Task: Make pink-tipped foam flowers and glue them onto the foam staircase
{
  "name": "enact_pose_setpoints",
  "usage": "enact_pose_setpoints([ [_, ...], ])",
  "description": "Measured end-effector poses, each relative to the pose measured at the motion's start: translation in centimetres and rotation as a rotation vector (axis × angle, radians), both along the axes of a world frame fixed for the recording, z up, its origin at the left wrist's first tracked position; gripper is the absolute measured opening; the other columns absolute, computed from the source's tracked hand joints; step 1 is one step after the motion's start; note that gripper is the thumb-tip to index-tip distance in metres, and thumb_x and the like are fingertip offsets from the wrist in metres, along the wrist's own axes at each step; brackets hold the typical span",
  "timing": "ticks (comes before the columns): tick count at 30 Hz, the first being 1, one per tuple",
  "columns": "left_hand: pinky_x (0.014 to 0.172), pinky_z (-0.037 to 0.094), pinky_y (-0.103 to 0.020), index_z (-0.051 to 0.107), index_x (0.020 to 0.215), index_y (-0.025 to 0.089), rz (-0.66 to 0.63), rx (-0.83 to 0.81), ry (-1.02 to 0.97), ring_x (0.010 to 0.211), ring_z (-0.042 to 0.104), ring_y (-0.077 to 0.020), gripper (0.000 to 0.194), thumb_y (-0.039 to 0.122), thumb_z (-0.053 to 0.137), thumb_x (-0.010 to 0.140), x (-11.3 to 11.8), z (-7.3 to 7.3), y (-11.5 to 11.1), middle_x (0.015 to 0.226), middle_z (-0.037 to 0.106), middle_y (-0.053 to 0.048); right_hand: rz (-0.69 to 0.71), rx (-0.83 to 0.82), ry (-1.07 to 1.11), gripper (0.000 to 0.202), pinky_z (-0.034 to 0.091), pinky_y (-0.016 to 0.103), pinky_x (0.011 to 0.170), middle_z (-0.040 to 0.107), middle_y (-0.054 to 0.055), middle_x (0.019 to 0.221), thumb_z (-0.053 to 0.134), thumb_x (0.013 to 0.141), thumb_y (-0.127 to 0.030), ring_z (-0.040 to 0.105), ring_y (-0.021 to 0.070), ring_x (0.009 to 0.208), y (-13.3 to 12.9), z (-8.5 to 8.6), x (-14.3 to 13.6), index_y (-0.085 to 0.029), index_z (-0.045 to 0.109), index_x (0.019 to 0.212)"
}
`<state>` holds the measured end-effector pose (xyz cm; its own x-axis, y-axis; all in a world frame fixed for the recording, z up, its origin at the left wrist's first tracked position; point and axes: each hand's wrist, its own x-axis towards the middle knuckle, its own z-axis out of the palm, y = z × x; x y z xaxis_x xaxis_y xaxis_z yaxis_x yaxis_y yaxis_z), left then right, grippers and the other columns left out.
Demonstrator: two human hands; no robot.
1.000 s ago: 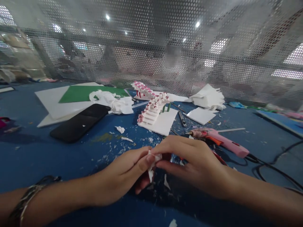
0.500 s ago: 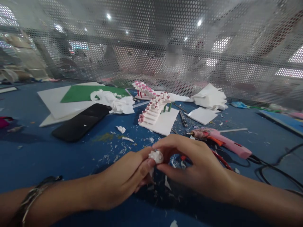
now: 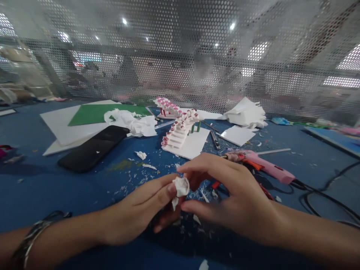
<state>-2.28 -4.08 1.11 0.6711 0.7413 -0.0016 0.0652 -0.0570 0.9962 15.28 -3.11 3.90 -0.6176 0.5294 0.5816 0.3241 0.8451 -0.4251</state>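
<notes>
My left hand (image 3: 143,204) pinches a small crumpled piece of white tissue (image 3: 181,186) between thumb and fingers; a loose tail of it hangs below. Its rounded end faces right. My right hand (image 3: 233,191) curves around that side, thumb and forefinger apart, with the fingertips close to the tissue but not closed on it. Some of its other fingers are hidden behind. Just beyond the hands stands a small model staircase (image 3: 177,138) with pink and dark red dots along its edges, on a white base (image 3: 194,146).
A pink hot glue gun (image 3: 270,167) with a black cable (image 3: 312,200) lies right. A black phone (image 3: 94,148), torn tissue (image 3: 137,122) and a green sheet (image 3: 84,114) lie left. A craft knife (image 3: 215,140) and stacked tissues (image 3: 246,112) are behind, before a perforated metal screen (image 3: 174,48).
The right thumb and forefinger have spread a little away from the tissue. More of the tissue now shows, turned slightly in the left hand. The whole view has shifted slightly.
</notes>
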Motion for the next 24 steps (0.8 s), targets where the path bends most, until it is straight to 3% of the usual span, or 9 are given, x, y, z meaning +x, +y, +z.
enact_pose_setpoints([
  [6,0.043,0.032,-0.016,0.038,0.074,0.019,0.061,0.24,0.102,0.045,0.034,-0.0064,0.027,0.037,0.025,0.088,0.0,-0.6,-0.2,0.056,0.04,0.006,-0.022,-0.05,-0.003,0.012,0.044,0.012,0.063,0.058,-0.002,0.075,0.062,0.073,-0.019,0.054,0.0031,0.065,-0.1,-0.2,0.0,-0.014,0.055,0.082],
  [10,0.043,0.031,-0.016,0.04,0.074,0.019,0.098,0.33,0.152,0.045,0.036,-0.0064,0.026,0.031,0.022,0.089,0.0,-1.1,0.0,0.055,0.042,0.006,-0.015,-0.041,0.001,0.011,0.045,0.013,0.064,0.06,-0.002,0.076,0.061,0.073,-0.018,0.055,0.0033,0.066,-0.3,0.0,0.0,-0.014,0.056,0.082],
  [14,0.048,0.032,-0.018,0.041,0.067,0.019,0.157,0.536,0.281,0.048,0.04,-0.0073,0.025,0.018,0.025,0.087,-0.3,-0.8,0.1,0.055,0.044,0.006,-0.011,-0.1,0.003,0.006,0.046,0.013,0.061,0.063,-0.001,0.073,0.059,0.074,-0.016,0.057,0.0045,0.063,-0.2,0.4,0.0,-0.014,0.059,0.08],
  [18,0.053,0.032,-0.02,0.042,0.067,0.019,0.158,0.688,0.403,0.05,0.043,-0.0093,0.025,0.017,0.025,0.084,-0.6,-0.4,0.2,0.057,0.047,0.004,-0.041,-0.267,0.024,0.003,0.047,0.011,0.056,0.065,-0.002,0.068,0.058,0.073,-0.014,0.059,0.0047,0.059,-0.1,0.6,-0.1,-0.015,0.061,0.074],
  [24,0.057,0.033,-0.022,0.045,0.068,0.02,0.143,0.78,0.484,0.056,0.048,-0.0121,0.028,0.022,0.023,0.085,-0.7,-0.5,0.2,0.061,0.054,0.002,0.019,-0.648,0.047,0.005,0.048,0.012,0.052,0.064,-0.002,0.061,0.057,0.075,-0.017,0.059,0.005,0.055,0.3,0.9,-0.1,-0.015,0.061,0.074],
])
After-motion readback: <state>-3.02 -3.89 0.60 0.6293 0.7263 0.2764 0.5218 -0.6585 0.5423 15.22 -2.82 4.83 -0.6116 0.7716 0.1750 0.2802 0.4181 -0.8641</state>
